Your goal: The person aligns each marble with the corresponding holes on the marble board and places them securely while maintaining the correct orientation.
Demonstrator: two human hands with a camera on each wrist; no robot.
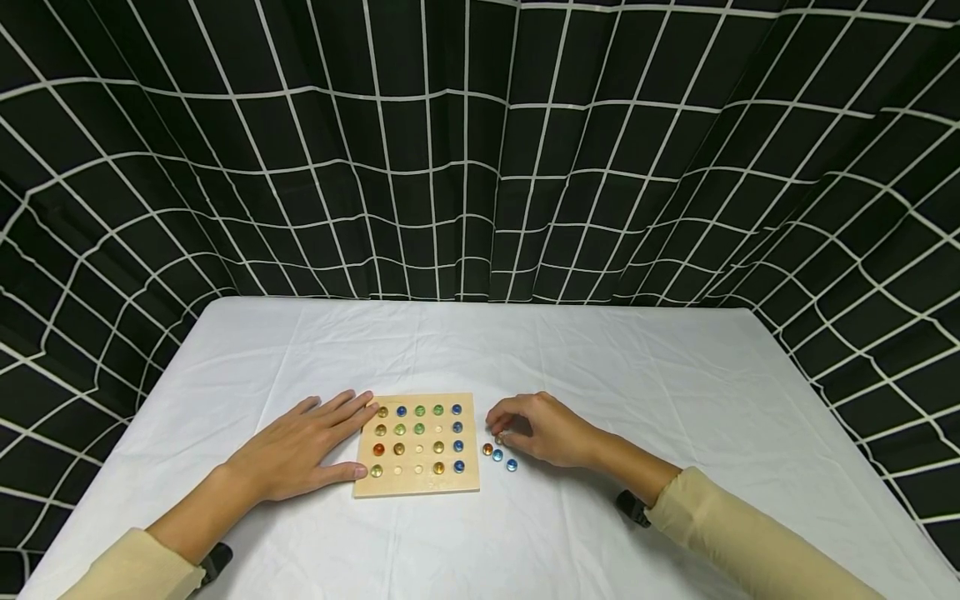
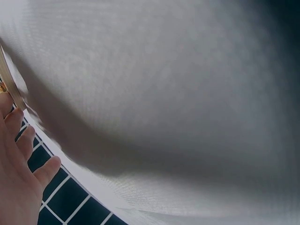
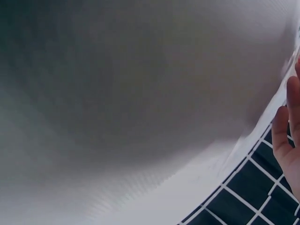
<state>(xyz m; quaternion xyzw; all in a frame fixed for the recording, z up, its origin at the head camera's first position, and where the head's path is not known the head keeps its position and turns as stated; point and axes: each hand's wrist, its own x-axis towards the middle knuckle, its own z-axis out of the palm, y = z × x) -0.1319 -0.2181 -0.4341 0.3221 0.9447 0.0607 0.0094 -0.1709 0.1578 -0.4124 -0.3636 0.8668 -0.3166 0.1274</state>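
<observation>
A light wooden board [image 1: 431, 483] with rows of shallow round hollows lies on the table, many holding coloured glass beads in yellow, green, blue and red. My left hand [image 1: 307, 446] rests along its left side, fingers spread and straight, fingertips at the upper left corner and thumb at the lower left. To the right of the board, my right hand [image 1: 551, 429] has its fingers curled, with thumb and fingertips pinching a brownish glass bead [image 1: 500, 438]. Beside those fingertips lie an orange bead [image 1: 487, 449] and two light blue beads, one [image 1: 512, 465] nearer me.
A white cloth [image 1: 637, 375] covers the table. Black curtains [image 1: 480, 133] with a white grid hang behind it and at both sides. Both wrist views show mostly blurred cloth, with part of each hand at the edge.
</observation>
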